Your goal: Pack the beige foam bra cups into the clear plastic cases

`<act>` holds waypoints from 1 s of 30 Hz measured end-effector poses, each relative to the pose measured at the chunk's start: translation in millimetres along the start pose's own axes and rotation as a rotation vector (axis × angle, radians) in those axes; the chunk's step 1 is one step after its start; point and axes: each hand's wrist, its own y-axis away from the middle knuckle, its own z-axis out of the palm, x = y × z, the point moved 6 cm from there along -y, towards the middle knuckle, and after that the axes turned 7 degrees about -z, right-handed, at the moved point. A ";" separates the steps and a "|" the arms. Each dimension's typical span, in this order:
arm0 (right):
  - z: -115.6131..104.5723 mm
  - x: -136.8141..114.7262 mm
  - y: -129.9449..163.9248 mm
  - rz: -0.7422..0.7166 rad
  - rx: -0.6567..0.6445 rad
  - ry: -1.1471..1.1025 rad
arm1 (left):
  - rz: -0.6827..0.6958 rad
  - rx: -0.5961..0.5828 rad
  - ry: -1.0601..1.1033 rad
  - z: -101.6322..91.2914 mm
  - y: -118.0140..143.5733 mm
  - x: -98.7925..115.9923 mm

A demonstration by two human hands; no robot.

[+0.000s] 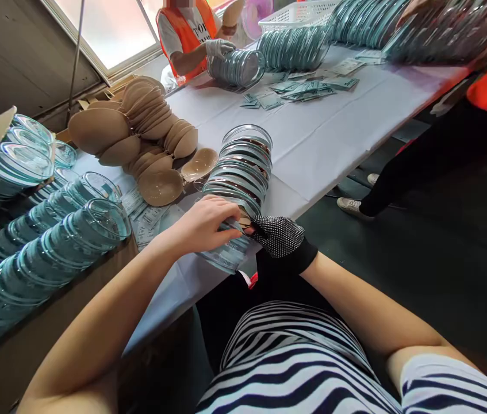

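Long white table (321, 144) under everything. Rows of clear round lids (45, 247) stacked at left. Pile of tan cups (140, 132) beside them. Stack of clear lids (238, 190) lying tilted at near table edge. Bare left hand (202, 224) gripping stack's bottom end. Gloved right hand (280, 236) pinching same end. Small paper slips (303, 89) scattered far off.

Daylight pours from a window (109, 29) far beyond the hands and up to their left; its pane is blown out to near white. The white counter (312, 144) ahead of the hands is bright, while the floor (420, 259) to their right lies dim. Glare glints on the clear lids (243, 172) just above the hands. Straight edges bow toward the frame's borders, and the far right corner smears.
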 end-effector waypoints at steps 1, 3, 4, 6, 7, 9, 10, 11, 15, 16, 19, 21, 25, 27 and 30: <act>2.3 1.2 0.1 0.004 0.023 -0.066 | -0.010 -0.010 0.006 0.2 -0.9 -0.9; 7.8 1.9 0.7 0.012 0.060 -0.192 | -0.014 -0.025 0.033 -0.2 -2.9 -1.5; 10.5 1.3 0.6 0.015 0.066 -0.229 | -0.010 -0.030 0.051 -0.9 -3.8 -1.2; 15.6 -1.7 -1.3 0.005 0.036 -0.229 | 0.000 -0.041 0.081 -2.3 -5.5 -0.5; 17.7 -2.8 -3.2 -0.002 0.004 -0.202 | 0.001 -0.044 0.088 -2.9 -6.4 -0.3; 21.1 -2.7 -8.4 -0.021 -0.063 -0.174 | -0.005 -0.044 0.083 -3.7 -8.0 -1.1; 22.5 -1.5 -11.0 -0.034 -0.088 -0.208 | -0.012 -0.046 0.077 -3.7 -8.6 -1.9; 23.6 0.6 -13.2 -0.042 -0.102 -0.291 | -0.019 -0.053 0.071 -3.1 -9.1 -2.7; 31.1 9.9 -11.0 0.034 -0.134 -0.932 | -0.054 -0.084 0.035 0.6 -8.4 -4.8; 32.5 11.2 -7.4 0.087 -0.129 -1.093 | -0.068 -0.084 0.020 1.1 -7.8 -4.9; 25.7 13.1 4.8 0.252 0.006 -1.459 | -0.116 -0.082 -0.036 2.2 -6.3 -4.3; 13.2 13.2 9.7 0.290 0.102 -1.500 | -0.123 -0.082 -0.071 2.9 -5.9 -2.4; -13.1 12.3 5.2 0.105 0.128 -0.933 | -0.051 -0.064 -0.132 3.6 -5.4 3.2; -17.3 14.6 2.8 0.039 0.172 -0.615 | 0.031 0.017 -0.189 0.6 -4.6 7.2; -16.1 16.8 4.9 0.018 0.250 -0.343 | 0.080 0.203 -0.208 -7.5 -3.4 8.5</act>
